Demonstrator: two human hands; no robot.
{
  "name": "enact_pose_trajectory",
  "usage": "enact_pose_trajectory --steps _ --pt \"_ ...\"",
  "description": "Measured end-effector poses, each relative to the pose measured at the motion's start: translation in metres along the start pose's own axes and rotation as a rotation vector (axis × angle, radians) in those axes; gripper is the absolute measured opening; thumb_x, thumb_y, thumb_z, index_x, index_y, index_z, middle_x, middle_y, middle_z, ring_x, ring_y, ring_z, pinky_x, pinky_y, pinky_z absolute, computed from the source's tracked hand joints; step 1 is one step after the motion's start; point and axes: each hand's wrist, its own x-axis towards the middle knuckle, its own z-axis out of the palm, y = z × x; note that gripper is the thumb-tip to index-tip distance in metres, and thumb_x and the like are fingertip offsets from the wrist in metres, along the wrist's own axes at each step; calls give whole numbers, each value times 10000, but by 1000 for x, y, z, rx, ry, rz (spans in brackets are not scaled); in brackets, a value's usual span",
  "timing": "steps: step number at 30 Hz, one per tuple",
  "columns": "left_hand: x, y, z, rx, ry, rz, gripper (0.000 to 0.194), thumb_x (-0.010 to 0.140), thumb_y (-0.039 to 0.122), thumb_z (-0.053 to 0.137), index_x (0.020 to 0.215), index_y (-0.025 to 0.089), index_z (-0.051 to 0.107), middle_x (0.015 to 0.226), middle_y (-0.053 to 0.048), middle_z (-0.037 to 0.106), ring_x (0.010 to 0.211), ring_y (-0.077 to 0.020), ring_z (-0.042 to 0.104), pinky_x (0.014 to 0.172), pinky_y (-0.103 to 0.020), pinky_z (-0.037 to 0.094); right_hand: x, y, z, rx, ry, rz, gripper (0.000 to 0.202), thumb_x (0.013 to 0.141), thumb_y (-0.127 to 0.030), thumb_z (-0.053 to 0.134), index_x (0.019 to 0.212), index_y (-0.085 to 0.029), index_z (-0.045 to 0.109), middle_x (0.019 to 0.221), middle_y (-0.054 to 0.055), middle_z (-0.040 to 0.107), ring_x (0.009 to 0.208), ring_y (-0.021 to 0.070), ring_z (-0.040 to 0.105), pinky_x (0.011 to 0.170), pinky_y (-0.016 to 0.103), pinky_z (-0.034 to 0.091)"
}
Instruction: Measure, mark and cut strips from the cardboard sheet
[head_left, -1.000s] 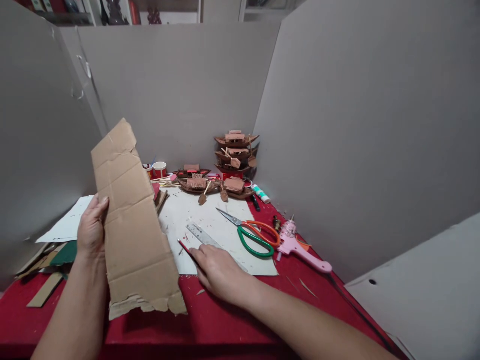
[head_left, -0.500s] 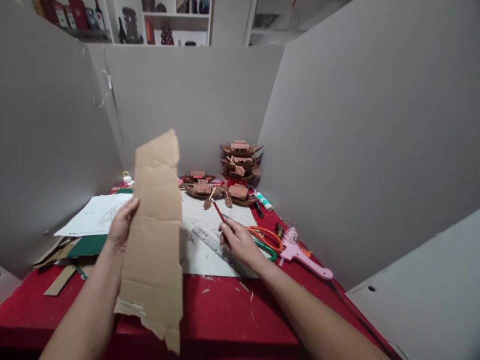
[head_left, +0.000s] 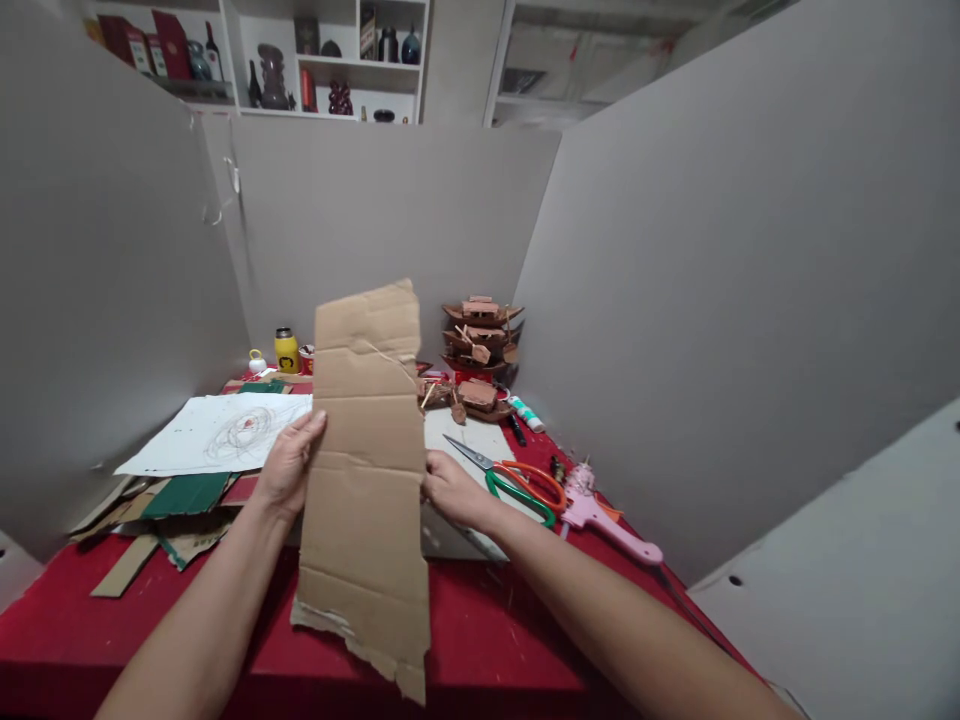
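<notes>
A long piece of brown cardboard stands nearly upright before me, creased across, with a torn lower edge. My left hand is closed on its left edge. At the right edge is my right hand, its fingers curled and their tips hidden behind the board. The red pencil seen in that hand a moment ago is now out of sight behind the cardboard. Just right of this hand lie scissors with one orange and one green handle. White paper is partly covered by the cardboard.
Small brown model boats are stacked at the back, with small paddles. A pink glue gun lies right. Drawn-on paper and cardboard scraps lie left. A yellow bottle stands behind. Grey panels enclose the red table.
The cardboard and my left hand have moved right. My right hand has come to the cardboard's right edge, and the pencil has gone behind it. The ruler is now mostly covered.
</notes>
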Motion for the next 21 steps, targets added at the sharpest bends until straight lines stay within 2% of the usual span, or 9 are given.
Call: enact_pose_trajectory --steps 4,8,11,16,19,21 --pt "5 23 -13 -128 88 49 219 862 260 602 1039 164 688 921 -56 773 845 -228 733 789 -373 595 -20 10 -16 -463 -40 81 388 822 -269 637 1181 -126 602 1122 162 630 1110 314 525 952 435 373" --pt "8 37 -18 -282 256 66 222 922 221 500 1024 138 679 853 -65 770 860 -235 729 824 -395 587 -36 19 -23 -760 -160 134 332 808 -211 591 1126 -125 621 1056 172 622 969 287 585 825 359 397" --pt "9 34 -18 -274 229 27 252 918 243 525 1102 136 660 856 -75 767 825 -238 732 814 -406 590 -37 21 -25 -876 -216 133 341 809 -229 573 1140 -151 599 1044 149 631 912 256 608 755 308 389" --pt "7 24 -16 -237 151 -16 384 873 310 615 1214 135 612 975 -122 752 827 -265 732 805 -444 585 -34 23 -34 -982 -302 118 292 735 -241 630 1021 -186 616 948 106 677 810 237 628 627 271 364" --pt "5 33 -20 -252 148 -3 346 911 300 543 1201 125 613 922 -109 758 795 -255 730 765 -423 595 -37 19 -39 -1035 -349 74 263 731 -227 622 990 -180 619 914 116 683 780 245 634 591 276 356" --pt "3 46 -27 -275 160 60 300 931 295 503 1151 137 631 846 -84 756 743 -240 724 698 -389 602 -39 12 -40 -1062 -389 20 262 726 -222 628 984 -175 622 956 132 674 801 254 636 598 283 365"
